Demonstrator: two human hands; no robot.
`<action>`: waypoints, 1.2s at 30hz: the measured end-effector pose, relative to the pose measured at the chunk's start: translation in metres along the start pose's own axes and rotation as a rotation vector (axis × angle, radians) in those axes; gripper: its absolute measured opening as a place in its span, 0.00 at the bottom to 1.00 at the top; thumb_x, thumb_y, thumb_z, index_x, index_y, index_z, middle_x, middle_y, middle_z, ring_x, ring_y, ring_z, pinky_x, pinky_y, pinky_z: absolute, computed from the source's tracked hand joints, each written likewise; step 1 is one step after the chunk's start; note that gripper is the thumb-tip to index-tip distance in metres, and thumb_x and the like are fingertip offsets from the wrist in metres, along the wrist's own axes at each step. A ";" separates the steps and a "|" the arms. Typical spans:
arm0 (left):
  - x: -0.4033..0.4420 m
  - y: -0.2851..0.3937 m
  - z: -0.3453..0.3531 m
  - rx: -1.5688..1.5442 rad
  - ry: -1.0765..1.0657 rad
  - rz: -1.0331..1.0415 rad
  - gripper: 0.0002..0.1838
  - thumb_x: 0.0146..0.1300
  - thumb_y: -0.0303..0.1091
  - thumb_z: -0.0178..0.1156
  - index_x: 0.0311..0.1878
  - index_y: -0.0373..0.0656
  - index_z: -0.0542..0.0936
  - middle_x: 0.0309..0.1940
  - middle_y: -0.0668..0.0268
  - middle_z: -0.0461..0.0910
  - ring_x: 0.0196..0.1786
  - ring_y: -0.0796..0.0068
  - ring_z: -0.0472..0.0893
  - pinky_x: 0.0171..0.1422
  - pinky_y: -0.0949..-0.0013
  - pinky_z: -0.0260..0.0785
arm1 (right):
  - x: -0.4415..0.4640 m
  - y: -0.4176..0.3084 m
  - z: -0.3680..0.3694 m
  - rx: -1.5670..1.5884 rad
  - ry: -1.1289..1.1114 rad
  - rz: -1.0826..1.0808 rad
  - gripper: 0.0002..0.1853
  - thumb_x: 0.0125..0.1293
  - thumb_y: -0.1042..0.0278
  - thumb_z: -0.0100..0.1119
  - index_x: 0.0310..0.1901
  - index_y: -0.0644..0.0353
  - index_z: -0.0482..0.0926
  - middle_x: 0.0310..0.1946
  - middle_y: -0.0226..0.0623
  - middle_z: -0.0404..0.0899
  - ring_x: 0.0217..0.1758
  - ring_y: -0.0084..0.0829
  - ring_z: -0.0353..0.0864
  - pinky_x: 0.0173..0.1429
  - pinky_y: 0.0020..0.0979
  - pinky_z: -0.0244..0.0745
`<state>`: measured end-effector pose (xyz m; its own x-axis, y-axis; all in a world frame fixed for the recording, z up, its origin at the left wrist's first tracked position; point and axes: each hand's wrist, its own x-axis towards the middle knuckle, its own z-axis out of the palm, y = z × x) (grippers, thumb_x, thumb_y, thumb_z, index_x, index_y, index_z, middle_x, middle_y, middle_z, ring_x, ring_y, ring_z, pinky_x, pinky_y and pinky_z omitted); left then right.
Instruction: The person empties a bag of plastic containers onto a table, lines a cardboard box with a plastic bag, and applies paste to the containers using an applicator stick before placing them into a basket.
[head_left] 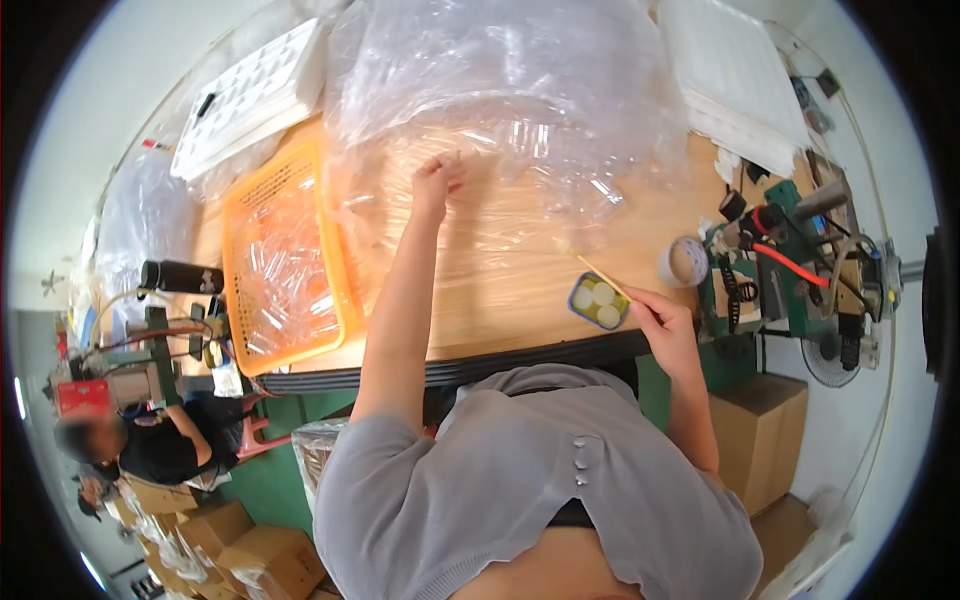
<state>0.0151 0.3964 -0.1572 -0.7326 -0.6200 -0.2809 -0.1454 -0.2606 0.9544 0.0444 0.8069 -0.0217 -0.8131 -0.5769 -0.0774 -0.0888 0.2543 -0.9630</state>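
Observation:
My right hand (664, 318) grips a thin wooden-handled brush (598, 270) whose pale tip points up and left over the table. Just below that brush lies a small blue-rimmed tin (578, 308) with several pale round discs (604, 293) in it. My left hand (436, 188) is raised further up the table, its fingers curled. Whatever is at its fingertips is clear or very small, and I cannot make it out. Beyond that hand, a heap of clear plastic pieces and film (500, 70) spreads over the far side.
An orange basket (335, 250) with clear plastic pieces stands at left. White trays (250, 90) and white stacked sheets (735, 75) lie at the back. A tape roll (683, 262) and a green machine (790, 265) are at right. Another person (165, 445) sits at far left.

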 end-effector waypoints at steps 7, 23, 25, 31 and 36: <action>-0.037 -0.013 0.077 -0.182 -0.119 -0.020 0.14 0.64 0.32 0.59 0.52 0.42 0.78 0.42 0.67 0.81 0.40 0.73 0.82 0.38 0.70 0.76 | 0.010 -0.015 0.007 0.032 -0.039 -0.030 0.12 0.68 0.74 0.53 0.50 0.66 0.79 0.39 0.33 0.80 0.39 0.19 0.75 0.44 0.21 0.69; -0.043 0.028 0.004 0.187 -0.138 -0.005 0.06 0.57 0.23 0.60 0.38 0.32 0.81 0.33 0.60 0.80 0.35 0.73 0.81 0.38 0.71 0.80 | -0.004 0.006 -0.012 0.087 0.091 -0.019 0.12 0.67 0.72 0.55 0.49 0.69 0.79 0.38 0.32 0.82 0.40 0.17 0.76 0.46 0.20 0.70; -0.047 0.022 -0.002 0.136 -0.116 -0.043 0.06 0.54 0.19 0.60 0.35 0.34 0.81 0.38 0.57 0.81 0.36 0.70 0.82 0.40 0.71 0.79 | -0.001 0.008 -0.008 0.100 0.078 -0.011 0.12 0.67 0.72 0.55 0.49 0.69 0.79 0.39 0.32 0.82 0.40 0.17 0.76 0.46 0.20 0.71; -0.067 0.045 0.028 1.126 -0.165 0.646 0.09 0.49 0.19 0.59 0.33 0.42 0.83 0.56 0.59 0.74 0.41 0.59 0.82 0.42 0.64 0.74 | 0.003 -0.003 -0.001 0.087 0.027 -0.058 0.12 0.67 0.74 0.55 0.49 0.69 0.79 0.39 0.33 0.82 0.41 0.18 0.77 0.47 0.21 0.71; -0.031 0.045 0.041 1.546 -0.316 0.514 0.11 0.48 0.20 0.57 0.33 0.45 0.83 0.55 0.61 0.75 0.44 0.57 0.80 0.45 0.59 0.73 | 0.002 -0.008 0.000 0.066 0.034 -0.055 0.12 0.67 0.73 0.55 0.48 0.69 0.79 0.39 0.34 0.82 0.41 0.18 0.77 0.47 0.21 0.71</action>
<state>0.0046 0.4342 -0.1014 -0.9789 -0.1881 -0.0800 -0.1999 0.9630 0.1810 0.0435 0.8040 -0.0138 -0.8270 -0.5619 -0.0158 -0.0969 0.1702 -0.9806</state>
